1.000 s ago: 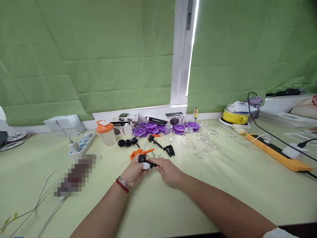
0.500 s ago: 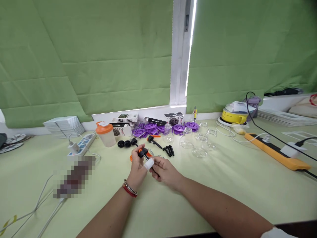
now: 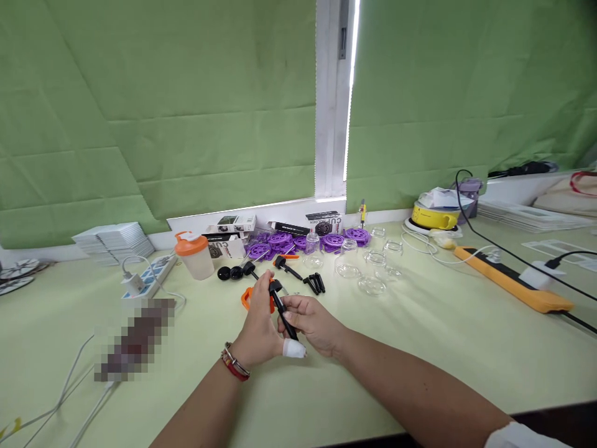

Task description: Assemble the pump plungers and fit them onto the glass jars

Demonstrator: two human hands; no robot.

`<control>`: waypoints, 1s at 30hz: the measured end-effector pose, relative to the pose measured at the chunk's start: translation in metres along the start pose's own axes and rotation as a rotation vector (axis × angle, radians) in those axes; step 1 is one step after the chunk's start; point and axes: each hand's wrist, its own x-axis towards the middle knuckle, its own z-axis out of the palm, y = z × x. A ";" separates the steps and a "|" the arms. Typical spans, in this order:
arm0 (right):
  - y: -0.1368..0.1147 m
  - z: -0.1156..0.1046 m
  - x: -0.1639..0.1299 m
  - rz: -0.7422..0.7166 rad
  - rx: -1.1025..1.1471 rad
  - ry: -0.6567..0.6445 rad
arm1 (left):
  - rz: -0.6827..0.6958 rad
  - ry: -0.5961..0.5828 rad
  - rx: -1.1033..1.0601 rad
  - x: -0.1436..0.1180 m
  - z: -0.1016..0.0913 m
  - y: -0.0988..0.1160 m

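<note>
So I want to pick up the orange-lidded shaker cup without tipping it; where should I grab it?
Grip the orange-lidded shaker cup around its translucent body, below the lid, coming from the front, the open side. It stands upright; the boxes sit close behind and the power strip lies to its left.

Both hands now sit nearer the body than a second ago; the black rod-shaped part, earlier lying flat between them, tilts steeply, its knob above the left hand, the right hand wrapping its shaft.
</note>
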 end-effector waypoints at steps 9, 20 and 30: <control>-0.004 -0.001 0.000 0.016 0.064 -0.049 | 0.035 0.038 0.147 -0.002 0.003 0.008; -0.005 -0.002 0.000 0.118 0.206 -0.063 | -0.021 0.033 0.157 -0.003 0.001 0.020; 0.005 -0.013 0.011 0.119 0.052 0.013 | -0.191 -0.046 -0.125 -0.001 -0.005 0.015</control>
